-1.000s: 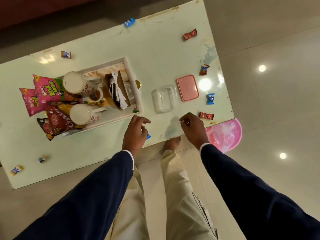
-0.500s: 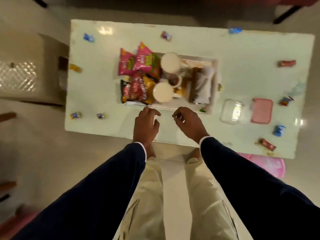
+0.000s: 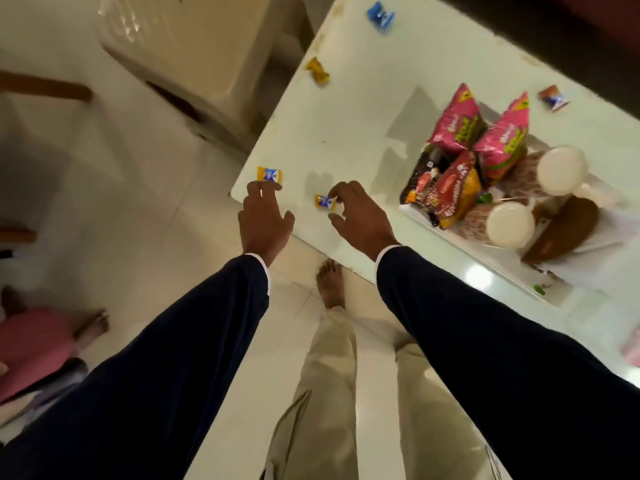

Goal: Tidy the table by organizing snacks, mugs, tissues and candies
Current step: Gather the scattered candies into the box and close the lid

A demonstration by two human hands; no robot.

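Near the corner of the white table (image 3: 346, 133) lie two small orange-and-blue candies. My left hand (image 3: 265, 220) hovers with spread fingers just short of the one at the table edge (image 3: 269, 174). My right hand (image 3: 360, 216) reaches the other candy (image 3: 325, 201); its fingertips touch the wrapper while the thumb stays apart. To the right, a white tray (image 3: 464, 245) holds pink snack packets (image 3: 457, 123), a red-and-yellow packet (image 3: 450, 188), two white mugs (image 3: 562, 169) (image 3: 510, 223) and a brown tissue holder (image 3: 561, 230).
Loose candies lie further back: a yellow one (image 3: 317, 71), a blue one (image 3: 380, 14) and a red-and-blue one (image 3: 553, 97). A beige plastic stool (image 3: 194, 46) stands off the table's corner. Another person in pink (image 3: 31, 341) is on the floor at left.
I have shifted left along the table, from in front of the tray to its corner. Both hands have opened out and reached to the two candies there.
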